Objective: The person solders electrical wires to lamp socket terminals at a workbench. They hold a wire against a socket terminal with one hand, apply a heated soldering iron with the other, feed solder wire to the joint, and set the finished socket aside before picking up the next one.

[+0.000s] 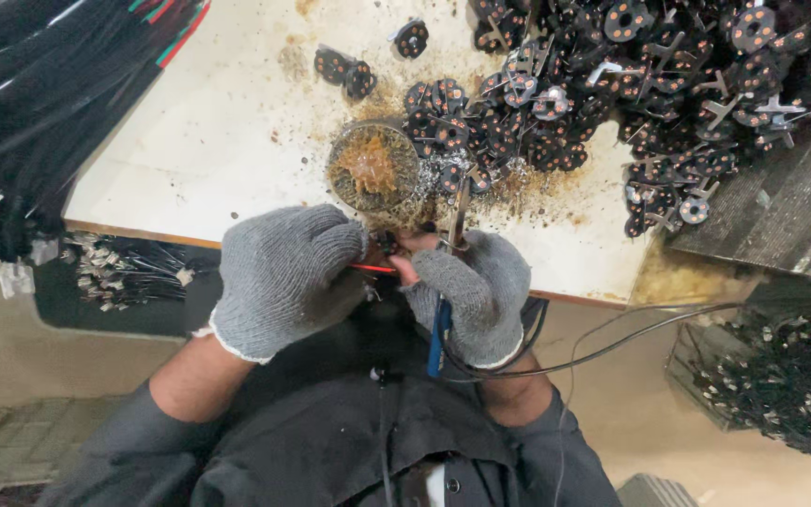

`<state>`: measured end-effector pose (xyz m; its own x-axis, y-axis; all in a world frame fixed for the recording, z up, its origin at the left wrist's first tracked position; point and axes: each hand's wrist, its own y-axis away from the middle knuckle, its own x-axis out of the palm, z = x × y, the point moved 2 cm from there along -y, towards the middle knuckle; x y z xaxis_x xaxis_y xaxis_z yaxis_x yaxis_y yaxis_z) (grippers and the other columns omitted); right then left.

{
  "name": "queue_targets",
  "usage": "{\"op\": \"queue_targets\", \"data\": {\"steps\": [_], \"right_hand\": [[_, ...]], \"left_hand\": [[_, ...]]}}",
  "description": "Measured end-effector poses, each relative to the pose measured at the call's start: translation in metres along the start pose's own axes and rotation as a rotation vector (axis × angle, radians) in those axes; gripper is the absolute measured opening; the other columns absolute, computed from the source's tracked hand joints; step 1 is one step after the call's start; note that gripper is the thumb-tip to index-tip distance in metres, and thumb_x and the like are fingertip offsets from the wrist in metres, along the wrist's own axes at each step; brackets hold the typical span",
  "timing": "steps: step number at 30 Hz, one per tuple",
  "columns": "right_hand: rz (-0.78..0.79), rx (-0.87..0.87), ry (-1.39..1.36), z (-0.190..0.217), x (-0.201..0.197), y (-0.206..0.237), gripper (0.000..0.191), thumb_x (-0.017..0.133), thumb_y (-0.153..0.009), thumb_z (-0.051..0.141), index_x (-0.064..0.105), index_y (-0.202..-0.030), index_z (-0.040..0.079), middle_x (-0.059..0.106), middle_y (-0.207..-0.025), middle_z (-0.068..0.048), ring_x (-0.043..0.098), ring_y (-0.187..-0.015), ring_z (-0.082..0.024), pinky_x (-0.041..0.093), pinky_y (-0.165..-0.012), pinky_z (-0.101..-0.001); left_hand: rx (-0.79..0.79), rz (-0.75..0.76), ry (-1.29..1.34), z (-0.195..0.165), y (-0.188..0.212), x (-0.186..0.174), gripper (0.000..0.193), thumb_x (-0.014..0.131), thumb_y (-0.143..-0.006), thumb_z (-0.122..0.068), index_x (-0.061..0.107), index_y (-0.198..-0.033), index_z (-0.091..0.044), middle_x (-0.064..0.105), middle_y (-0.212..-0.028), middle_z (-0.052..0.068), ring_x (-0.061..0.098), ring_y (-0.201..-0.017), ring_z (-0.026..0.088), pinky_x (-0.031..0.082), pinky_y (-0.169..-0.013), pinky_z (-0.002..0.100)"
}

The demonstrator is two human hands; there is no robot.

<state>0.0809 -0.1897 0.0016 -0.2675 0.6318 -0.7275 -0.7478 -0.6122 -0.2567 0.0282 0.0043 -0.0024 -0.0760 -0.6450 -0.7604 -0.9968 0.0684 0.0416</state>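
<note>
While both gloved hands meet at the desk's (227, 141) near edge, the left hand (283, 277) grips a thin red wire (373, 268), and the right hand (471, 291) clamps a soldering iron (457, 211). A round flux tin (373, 169) sits just beyond, black discs (612, 75) heaped behind.

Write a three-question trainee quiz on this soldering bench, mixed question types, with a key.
1. True or false: both hands wear grey knit gloves.
2. Multiple choice: the round tin of amber residue sits (A) at the table's far edge, (B) just beyond the hands, (C) on the floor.
3. Fill in: the right hand holds a soldering iron with a ____ handle.

Key
1. True: left hand and right hand are both gloved.
2. B, beside the pile of black discs on the white table.
3. Blue; a red wire runs between the hands.
</note>
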Motion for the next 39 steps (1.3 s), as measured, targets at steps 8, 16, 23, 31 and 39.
{"op": "queue_targets", "data": {"steps": [8, 16, 23, 31, 39], "right_hand": [[0.061, 0.265, -0.266, -0.006, -0.003, 0.012, 0.019, 0.083, -0.091, 0.014, 0.069, -0.105, 0.011, 0.076, -0.103, -0.010, 0.076, -0.084, -0.026, 0.058, -0.067, -0.0346], [0.104, -0.021, -0.029, -0.008, -0.020, 0.027, 0.056, 0.060, -0.093, 0.059, 0.072, -0.101, 0.005, 0.063, -0.080, -0.010, 0.062, -0.072, -0.033, 0.044, -0.067, -0.0447], [0.062, -0.109, -0.061, -0.018, -0.014, 0.041, 0.034, 0.063, -0.097, 0.042, 0.073, -0.094, 0.009, 0.063, -0.077, -0.008, 0.062, -0.069, -0.031, 0.045, -0.065, -0.0443], [0.112, -0.085, -0.010, -0.019, -0.013, 0.044, 0.022, 0.064, -0.086, 0.030, 0.075, -0.093, 0.013, 0.064, -0.077, -0.006, 0.063, -0.070, -0.030, 0.047, -0.067, -0.0445], [0.178, -0.125, -0.005, -0.016, -0.016, 0.036, 0.022, 0.067, -0.084, 0.028, 0.077, -0.096, 0.013, 0.064, -0.076, -0.004, 0.063, -0.068, -0.028, 0.044, -0.063, -0.0436]], "left_hand": [[0.009, -0.017, -0.028, 0.001, 0.002, 0.004, 0.030, 0.081, -0.060, -0.032, 0.065, -0.080, -0.018, 0.059, -0.075, 0.007, 0.064, -0.068, 0.032, 0.047, -0.055, 0.047], [0.034, -0.055, -0.018, 0.000, 0.000, 0.003, 0.029, 0.081, -0.064, -0.033, 0.066, -0.083, -0.018, 0.060, -0.076, 0.007, 0.064, -0.067, 0.031, 0.047, -0.054, 0.046], [0.027, -0.024, -0.025, 0.001, 0.001, 0.003, 0.031, 0.082, -0.065, -0.036, 0.065, -0.083, -0.016, 0.060, -0.077, 0.007, 0.064, -0.068, 0.031, 0.046, -0.054, 0.045], [0.013, -0.009, -0.013, 0.000, 0.000, 0.001, 0.030, 0.082, -0.064, -0.036, 0.065, -0.082, -0.018, 0.059, -0.076, 0.005, 0.063, -0.068, 0.030, 0.047, -0.054, 0.045], [0.036, -0.028, 0.013, 0.000, 0.001, 0.001, 0.029, 0.081, -0.065, -0.033, 0.068, -0.087, -0.018, 0.060, -0.078, 0.005, 0.064, -0.069, 0.029, 0.046, -0.054, 0.045]]}}
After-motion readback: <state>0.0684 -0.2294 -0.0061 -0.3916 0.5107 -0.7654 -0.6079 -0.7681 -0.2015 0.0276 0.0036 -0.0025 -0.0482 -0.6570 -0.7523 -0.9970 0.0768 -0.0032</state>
